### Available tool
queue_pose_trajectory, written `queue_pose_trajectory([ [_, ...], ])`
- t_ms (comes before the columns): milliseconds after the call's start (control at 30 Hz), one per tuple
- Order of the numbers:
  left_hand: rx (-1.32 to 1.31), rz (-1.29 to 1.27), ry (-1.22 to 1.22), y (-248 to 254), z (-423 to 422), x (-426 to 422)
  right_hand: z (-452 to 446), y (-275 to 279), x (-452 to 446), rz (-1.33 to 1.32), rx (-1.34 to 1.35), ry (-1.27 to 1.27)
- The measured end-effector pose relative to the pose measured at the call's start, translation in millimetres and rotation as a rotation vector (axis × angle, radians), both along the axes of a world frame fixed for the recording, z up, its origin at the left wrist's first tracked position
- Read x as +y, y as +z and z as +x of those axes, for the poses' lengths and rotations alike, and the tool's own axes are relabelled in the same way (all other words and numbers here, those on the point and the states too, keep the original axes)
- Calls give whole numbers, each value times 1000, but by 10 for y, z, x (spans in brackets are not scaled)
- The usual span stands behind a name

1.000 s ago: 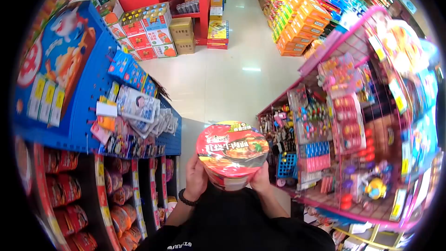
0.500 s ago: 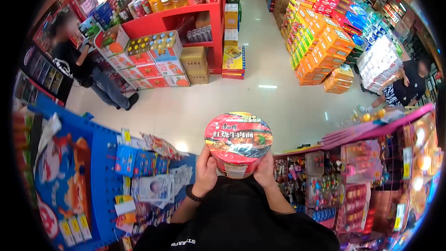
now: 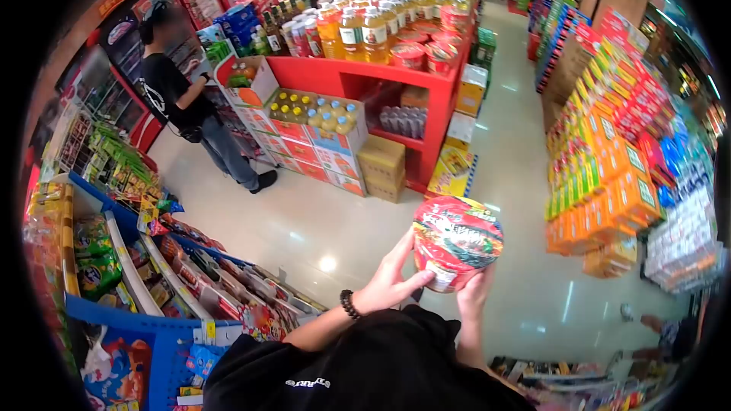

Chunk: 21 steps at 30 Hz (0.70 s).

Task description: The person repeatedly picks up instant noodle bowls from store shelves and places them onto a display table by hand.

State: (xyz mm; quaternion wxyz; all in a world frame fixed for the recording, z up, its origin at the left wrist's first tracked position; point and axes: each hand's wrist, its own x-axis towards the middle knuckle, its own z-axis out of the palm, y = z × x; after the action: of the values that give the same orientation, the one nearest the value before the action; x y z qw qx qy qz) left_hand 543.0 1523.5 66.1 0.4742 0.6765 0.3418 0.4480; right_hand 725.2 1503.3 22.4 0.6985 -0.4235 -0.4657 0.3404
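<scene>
A red instant noodle bowl [image 3: 457, 240] with a printed lid is held in front of my chest, over the floor. My left hand [image 3: 392, 278] grips its left side, thumb across the lower front and fingers along the edge; a dark bead bracelet is on that wrist. At the bowl's lower right, my right hand [image 3: 475, 289] supports it, its fingers partly hidden by the bowl.
A red counter [image 3: 304, 70] bears bottles and red bowls. Drink cartons [image 3: 320, 152] and brown boxes [image 3: 382, 161] stand before it. A person [image 3: 179, 91] stands at left. Orange boxes [image 3: 609, 183] are stacked at right. Snack shelves [image 3: 167, 325] curve along the lower left.
The view has swung left and the aisle racks have moved down and out. The bowl, still in both my hands, now sits further right and tilted. The red counter looks nearer.
</scene>
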Motion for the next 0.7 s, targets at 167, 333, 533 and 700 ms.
queue_pose_trajectory([
  [167, -74, -30, 27, 92, 161, 1061, 288, 317, 1158, -5, -63, 224],
  [333, -177, -122, 33, -80, 164, 2025, 383, 154, 2126, -31, -40, 345],
  [533, -226, -178, -7, -248, 90, 3692, 339, 16, 3625, -4, -322, 231],
  [700, -219, -9, 55, -159, 122, 5481, 120, 239, 5175, -4, -345, -21],
])
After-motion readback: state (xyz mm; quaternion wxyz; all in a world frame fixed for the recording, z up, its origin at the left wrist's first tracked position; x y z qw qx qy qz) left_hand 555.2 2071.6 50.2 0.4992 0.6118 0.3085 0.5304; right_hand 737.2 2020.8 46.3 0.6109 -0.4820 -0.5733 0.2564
